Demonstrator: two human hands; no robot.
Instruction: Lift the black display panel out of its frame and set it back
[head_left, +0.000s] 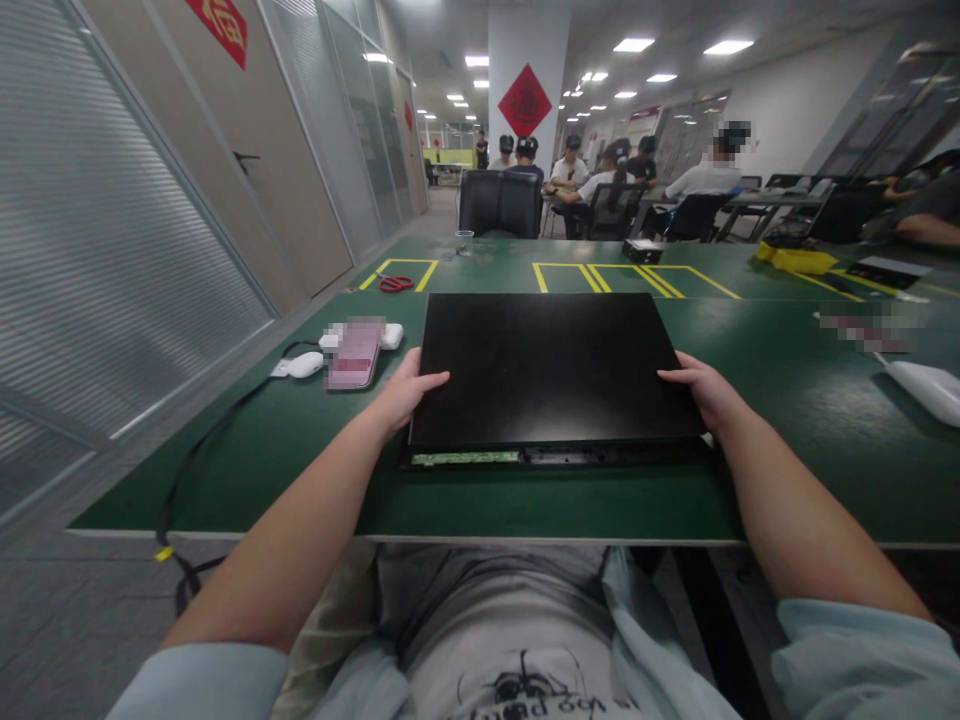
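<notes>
A flat black display panel (551, 365) lies between my hands over the green table. My left hand (409, 393) grips its left edge, thumb on top and the other fingers hidden beneath or behind the side. On the opposite edge my right hand (705, 388) holds it the same way, thumb laid on the face. Below the panel's near edge shows a dark frame (615, 455) with a narrow green circuit board (465, 458) on its left part. Whether the panel touches this frame I cannot tell.
On the green table (555, 512), a phone (356, 355) and white devices with a black strap (225, 405) sit left. Red scissors (395, 284) and a clear cup (464, 241) are farther back. A white device (926, 388) and yellow item (795, 258) lie right. Several people sit beyond.
</notes>
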